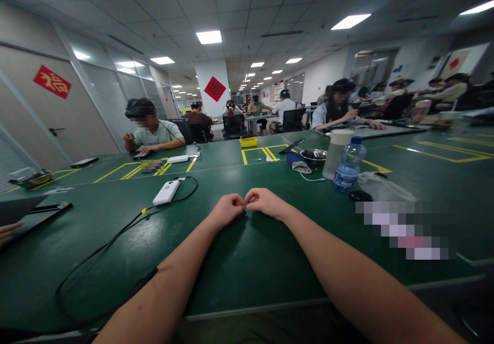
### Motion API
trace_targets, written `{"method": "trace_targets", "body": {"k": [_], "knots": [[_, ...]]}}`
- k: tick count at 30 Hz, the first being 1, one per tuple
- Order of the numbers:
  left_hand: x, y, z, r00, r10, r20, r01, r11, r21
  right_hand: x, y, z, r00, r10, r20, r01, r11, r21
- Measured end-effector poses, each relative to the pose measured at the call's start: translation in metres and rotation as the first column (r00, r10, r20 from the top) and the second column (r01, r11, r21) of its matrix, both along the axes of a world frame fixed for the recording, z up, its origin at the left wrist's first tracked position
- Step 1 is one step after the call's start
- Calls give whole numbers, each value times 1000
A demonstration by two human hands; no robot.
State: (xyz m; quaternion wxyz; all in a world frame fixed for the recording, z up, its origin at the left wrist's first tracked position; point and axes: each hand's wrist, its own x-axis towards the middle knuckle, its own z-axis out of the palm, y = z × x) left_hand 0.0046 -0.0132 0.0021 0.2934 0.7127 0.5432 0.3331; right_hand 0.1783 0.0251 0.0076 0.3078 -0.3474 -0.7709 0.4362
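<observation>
Both my forearms reach out over the green table point(247, 251). My left hand point(227, 209) and my right hand point(263, 201) meet knuckle to knuckle at the table's middle, both with fingers curled closed. Between their fingertips sits a tiny red thing point(244, 206), pinched by both; it is too small to name. The hands rest on or just above the table top.
A white power bank point(166, 192) with a black cable point(116, 238) lies to the left. A water bottle point(349, 163), a white jug point(335, 153) and a metal bowl point(314, 156) stand at the right. Other people sit at tables beyond; a hand point(7, 231) shows at the left edge.
</observation>
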Motion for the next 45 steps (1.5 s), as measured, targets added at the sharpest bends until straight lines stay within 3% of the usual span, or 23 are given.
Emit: {"method": "trace_targets", "body": {"k": [4,13,21,25,29,39,45], "knots": [[7,1,-7,951,27,309,-2,997,-82,-10,-6,-1,986,0,-170,-12,997,-74],[4,1,-4,816,96,571,7,985,-174,-6,0,-4,925,-113,-363,-3,953,-304],[2,5,-6,616,215,758,59,947,-316,-3,1,-4,940,-194,-279,32,867,-497],[2,6,-9,622,238,746,49,939,-341,-3,1,-5,938,-203,-281,28,852,-522],[1,8,-13,642,188,744,84,946,-312,-4,3,-7,945,-167,-281,0,860,-510],[2,3,-12,751,143,645,37,966,-257,-4,-1,-3,950,-111,-292,-42,881,-471],[1,8,-15,732,172,659,31,958,-285,-4,1,-6,951,-94,-295,-53,888,-456]]}}
